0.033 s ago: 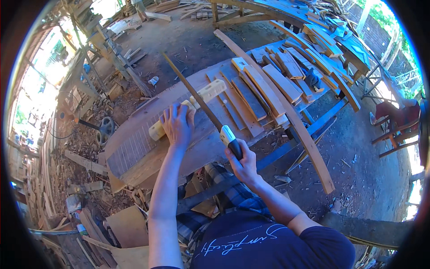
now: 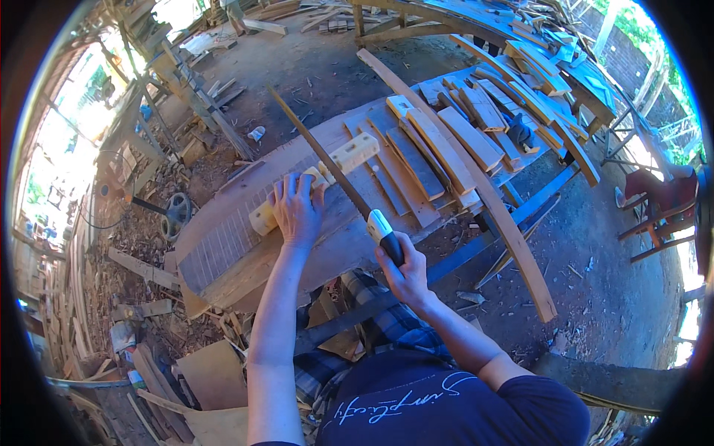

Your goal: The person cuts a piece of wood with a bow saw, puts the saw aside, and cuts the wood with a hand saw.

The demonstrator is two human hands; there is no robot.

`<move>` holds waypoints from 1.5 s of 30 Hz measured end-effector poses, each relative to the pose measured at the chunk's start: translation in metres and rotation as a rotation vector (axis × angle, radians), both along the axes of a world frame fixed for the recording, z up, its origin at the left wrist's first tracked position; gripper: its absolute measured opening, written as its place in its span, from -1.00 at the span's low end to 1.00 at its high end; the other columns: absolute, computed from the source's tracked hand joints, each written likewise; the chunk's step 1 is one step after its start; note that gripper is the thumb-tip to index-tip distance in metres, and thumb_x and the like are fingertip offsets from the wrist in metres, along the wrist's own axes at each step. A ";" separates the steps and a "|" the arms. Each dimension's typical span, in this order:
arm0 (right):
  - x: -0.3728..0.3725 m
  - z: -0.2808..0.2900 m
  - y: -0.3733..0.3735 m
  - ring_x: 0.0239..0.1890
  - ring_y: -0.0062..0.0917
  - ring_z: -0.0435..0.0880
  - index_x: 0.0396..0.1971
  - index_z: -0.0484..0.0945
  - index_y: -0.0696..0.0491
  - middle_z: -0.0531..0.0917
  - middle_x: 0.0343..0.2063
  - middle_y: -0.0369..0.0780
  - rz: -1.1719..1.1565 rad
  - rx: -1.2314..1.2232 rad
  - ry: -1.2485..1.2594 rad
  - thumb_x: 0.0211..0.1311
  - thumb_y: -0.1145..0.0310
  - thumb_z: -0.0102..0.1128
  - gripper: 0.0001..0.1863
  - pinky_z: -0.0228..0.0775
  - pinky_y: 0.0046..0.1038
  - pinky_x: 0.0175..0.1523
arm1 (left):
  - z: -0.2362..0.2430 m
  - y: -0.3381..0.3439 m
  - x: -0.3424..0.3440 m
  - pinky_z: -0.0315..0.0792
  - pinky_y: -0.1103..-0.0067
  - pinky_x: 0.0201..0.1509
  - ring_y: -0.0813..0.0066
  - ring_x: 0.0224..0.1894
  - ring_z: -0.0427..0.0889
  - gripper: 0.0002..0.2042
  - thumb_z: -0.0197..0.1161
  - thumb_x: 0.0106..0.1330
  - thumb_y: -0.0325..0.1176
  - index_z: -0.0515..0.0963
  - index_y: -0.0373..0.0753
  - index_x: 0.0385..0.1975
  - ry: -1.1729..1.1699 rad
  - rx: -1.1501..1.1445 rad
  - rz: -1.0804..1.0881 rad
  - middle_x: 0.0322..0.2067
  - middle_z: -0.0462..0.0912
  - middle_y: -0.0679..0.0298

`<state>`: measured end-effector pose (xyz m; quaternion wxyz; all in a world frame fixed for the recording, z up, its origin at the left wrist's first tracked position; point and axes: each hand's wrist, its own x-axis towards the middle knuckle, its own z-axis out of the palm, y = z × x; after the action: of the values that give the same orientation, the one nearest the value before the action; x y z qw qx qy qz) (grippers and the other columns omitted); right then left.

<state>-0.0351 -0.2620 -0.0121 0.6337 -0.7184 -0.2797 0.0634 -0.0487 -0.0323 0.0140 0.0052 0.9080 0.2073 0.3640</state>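
My left hand grips a pale wooden piece with holes along it, lying diagonally on a wide board. The board has dark markings and pale lines at its left. My right hand is closed round the black-and-white handle of a hand saw. Its long narrow blade points up and left, crossing the pale piece just right of my left hand. Beside these, several short timber pieces lie in rows to the right.
A long curved plank slants down the right side. Behind is another bench with timber. A red chair-like object stands at far right. A handwheel and scrap wood are at left. A person's legs show at top.
The pale wooden piece and my left hand have shifted very slightly to the right. The saw has moved a few pixels with my right hand.
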 end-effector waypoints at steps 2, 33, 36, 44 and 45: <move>-0.001 -0.001 -0.004 -0.47 -0.50 0.63 -0.07 0.45 0.10 0.58 -0.51 -0.14 0.026 -0.014 0.067 0.26 0.31 0.22 -0.69 0.42 -0.47 -0.32 | 0.001 -0.005 0.000 0.23 0.31 -0.01 0.25 -0.12 0.43 -0.84 0.28 0.18 -0.23 0.56 -0.13 -0.32 -0.001 -0.044 -0.031 -0.24 0.48 0.28; 0.003 0.003 0.052 -0.31 0.04 0.56 -0.05 0.36 0.10 0.56 -0.36 0.05 -0.016 -0.083 -0.214 0.26 0.35 0.15 -0.69 0.41 -0.15 -0.27 | -0.005 0.006 0.038 0.39 0.25 -0.26 0.13 -0.32 0.54 -0.70 0.05 0.32 -0.12 0.58 -0.14 -0.53 0.001 -0.065 0.366 -0.45 0.55 0.20; 0.023 0.007 0.063 -0.36 0.07 0.53 -0.21 0.35 0.12 0.54 -0.42 0.05 0.046 -0.185 -0.138 0.24 0.34 0.14 -0.76 0.38 -0.11 -0.31 | -0.003 0.017 0.043 0.39 0.25 -0.23 0.13 -0.30 0.55 -0.71 0.04 0.32 -0.13 0.59 -0.14 -0.52 0.021 -0.062 0.395 -0.44 0.56 0.19; 0.035 -0.001 0.094 -0.39 0.12 0.52 -0.29 0.31 0.09 0.54 -0.51 0.08 -0.020 -0.190 -0.174 0.26 0.28 0.15 -0.75 0.30 -0.03 -0.36 | -0.010 0.028 0.056 0.39 0.29 -0.21 0.17 -0.27 0.56 -0.72 0.07 0.28 -0.17 0.60 -0.16 -0.56 0.019 -0.064 0.387 -0.40 0.59 0.17; 0.032 -0.002 0.093 -0.38 0.13 0.52 -0.28 0.31 0.08 0.54 -0.50 0.08 -0.041 -0.196 -0.216 0.26 0.27 0.15 -0.75 0.30 -0.03 -0.36 | -0.010 0.029 0.057 0.39 0.27 -0.19 0.16 -0.25 0.56 -0.73 0.06 0.29 -0.15 0.59 -0.15 -0.53 0.019 -0.075 0.427 -0.38 0.60 0.18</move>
<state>-0.0033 -0.1688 -0.0145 0.5278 -0.7851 -0.3241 0.0000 0.0078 -0.0030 0.0041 -0.0401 0.8459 0.4086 0.3404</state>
